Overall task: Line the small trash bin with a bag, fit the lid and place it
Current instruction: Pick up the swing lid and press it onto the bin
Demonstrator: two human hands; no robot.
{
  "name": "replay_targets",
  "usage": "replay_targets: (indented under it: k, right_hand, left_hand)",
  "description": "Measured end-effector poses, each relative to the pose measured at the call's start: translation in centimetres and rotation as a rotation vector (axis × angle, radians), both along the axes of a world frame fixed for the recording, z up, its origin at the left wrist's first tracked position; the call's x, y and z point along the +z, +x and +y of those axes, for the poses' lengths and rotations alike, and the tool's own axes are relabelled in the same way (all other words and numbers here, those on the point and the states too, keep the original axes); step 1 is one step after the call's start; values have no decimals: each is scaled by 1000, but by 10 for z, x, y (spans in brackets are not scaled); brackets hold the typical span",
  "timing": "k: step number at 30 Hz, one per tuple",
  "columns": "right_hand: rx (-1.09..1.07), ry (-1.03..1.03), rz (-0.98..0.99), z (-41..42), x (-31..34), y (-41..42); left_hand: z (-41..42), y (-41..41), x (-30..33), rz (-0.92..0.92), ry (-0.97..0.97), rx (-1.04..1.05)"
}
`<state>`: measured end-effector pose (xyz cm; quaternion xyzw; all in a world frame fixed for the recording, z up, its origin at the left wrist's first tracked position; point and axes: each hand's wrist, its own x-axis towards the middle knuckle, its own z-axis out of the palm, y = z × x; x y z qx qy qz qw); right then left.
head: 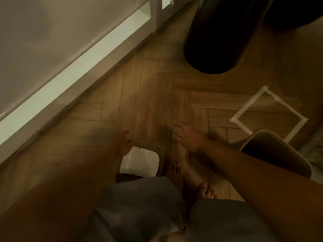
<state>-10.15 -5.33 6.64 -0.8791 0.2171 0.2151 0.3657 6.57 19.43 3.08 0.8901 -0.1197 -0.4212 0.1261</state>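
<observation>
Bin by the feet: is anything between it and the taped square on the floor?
Yes. A dark, pale-rimmed piece, maybe the lid, covers the near corner of the square. The right hand hangs open above the bare floor beyond the bin.

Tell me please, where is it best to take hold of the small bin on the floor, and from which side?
Probably by the rim of the small bin, from above. It stands upright with its mouth open upward, and the left hand is already at the far-left rim corner. The right hand hovers empty beside it; its grip could take the opposite edge.
</observation>
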Motion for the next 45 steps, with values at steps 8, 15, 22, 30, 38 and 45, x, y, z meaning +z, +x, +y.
replay_targets:
  k: [8, 15, 22, 30, 38, 45]
  right_hand:
    - [120, 80, 124, 27, -53, 9]
    - [154, 126, 143, 23, -44, 11]
    - [-76, 59, -38, -26, 31, 2]
    - [-378, 255, -200, -71, 93, -32]
    - [-353, 136, -268, -83, 114, -45]
    - [-541, -123, -454, -108, 145, -93]
  left_hand:
    - [16, -3, -16, 45, -93, -118]
    - [-16, 0, 12, -3, -217, -100]
    - [-89, 22, 104, -131, -406, -331]
    - [-145, 11, 170, -321, -733, -475]
    - [-162, -19, 191, -364, -877, -378]
    - [-207, -71, 207, -230, -865, -263]
